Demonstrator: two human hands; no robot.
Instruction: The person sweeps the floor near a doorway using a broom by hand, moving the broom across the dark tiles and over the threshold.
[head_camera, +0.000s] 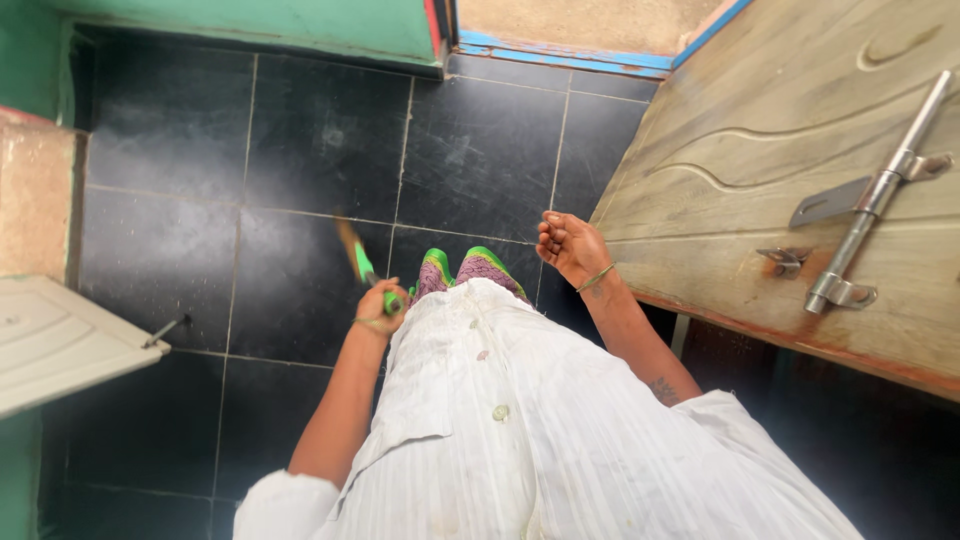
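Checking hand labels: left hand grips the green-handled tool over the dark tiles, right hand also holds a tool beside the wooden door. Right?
Not quite. The head view shows the right hand empty, fingers loosely curled, beside the wooden door. The rest stands: the left hand grips the green-handled tool over the dark tiles.

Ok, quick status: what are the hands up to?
Left hand shut on green-handled tool, blurred. Right hand loosely curled, holding nothing, beside wooden door. Dark tiled floor below; green shoes visible.
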